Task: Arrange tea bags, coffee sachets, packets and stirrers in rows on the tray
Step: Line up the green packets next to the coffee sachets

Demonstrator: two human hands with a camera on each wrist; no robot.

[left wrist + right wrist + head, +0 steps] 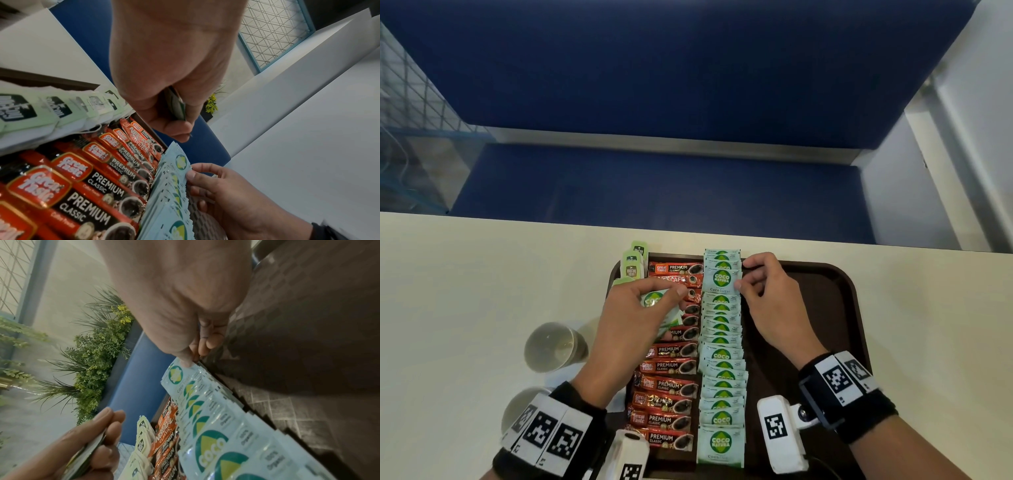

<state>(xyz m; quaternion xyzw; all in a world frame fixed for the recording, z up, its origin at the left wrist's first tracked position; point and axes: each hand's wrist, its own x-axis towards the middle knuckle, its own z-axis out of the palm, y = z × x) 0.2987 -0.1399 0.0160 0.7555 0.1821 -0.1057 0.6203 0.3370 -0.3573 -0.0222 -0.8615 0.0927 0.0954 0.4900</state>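
Over the tray (839, 294), both hands busy with sugar packets.
Left hand (633, 318) gripping a small stack of packets (657, 308) above the coffee sachets (671, 383); right hand (770, 301) pinching the edge of a packet (721, 280) in the sugar row beside them.

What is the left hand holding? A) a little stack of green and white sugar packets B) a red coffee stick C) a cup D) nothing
A: the left hand pinches a few green and white Coco Natura sugar packets above the red coffee sachets, while the clear cup stands untouched on the table beside the tray.
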